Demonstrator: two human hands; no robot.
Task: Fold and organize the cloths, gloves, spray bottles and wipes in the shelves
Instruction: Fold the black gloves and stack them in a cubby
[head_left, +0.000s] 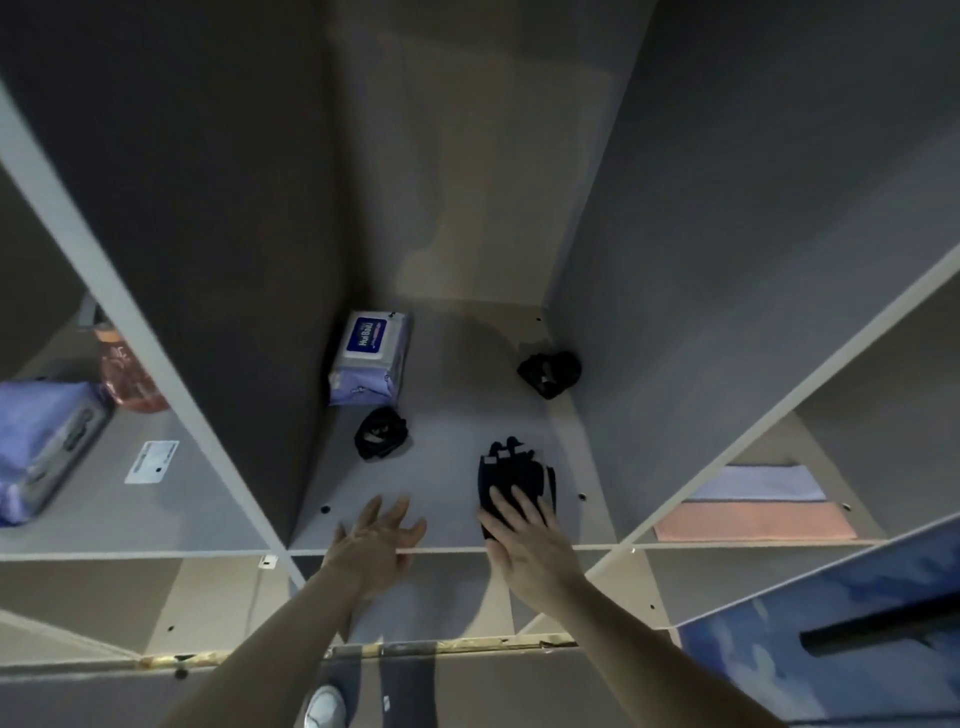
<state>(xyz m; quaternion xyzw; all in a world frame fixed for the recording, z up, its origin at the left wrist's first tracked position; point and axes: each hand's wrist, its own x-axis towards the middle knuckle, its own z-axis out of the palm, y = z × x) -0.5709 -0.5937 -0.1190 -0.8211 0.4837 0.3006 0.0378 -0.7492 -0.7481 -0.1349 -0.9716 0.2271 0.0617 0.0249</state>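
A flat pair of black gloves (511, 470) lies on the middle shelf board (457, 405), near its front right. My right hand (527, 540) rests on the gloves' near end with fingers spread. My left hand (376, 535) hovers open over the front edge, holding nothing. Two balled-up black gloves sit further in: one (382, 434) at the left, one (550, 373) at the back right. A pack of wipes (370, 358) with a blue label stands against the left wall at the back.
The left compartment holds another purple wipes pack (44, 441), an orange bottle (127, 374) and a white label (151, 461). The right compartment holds folded lilac (758, 483) and orange cloths (753, 522). A blue patterned object (841, 618) is at the lower right. A shoe (324, 706) shows below.
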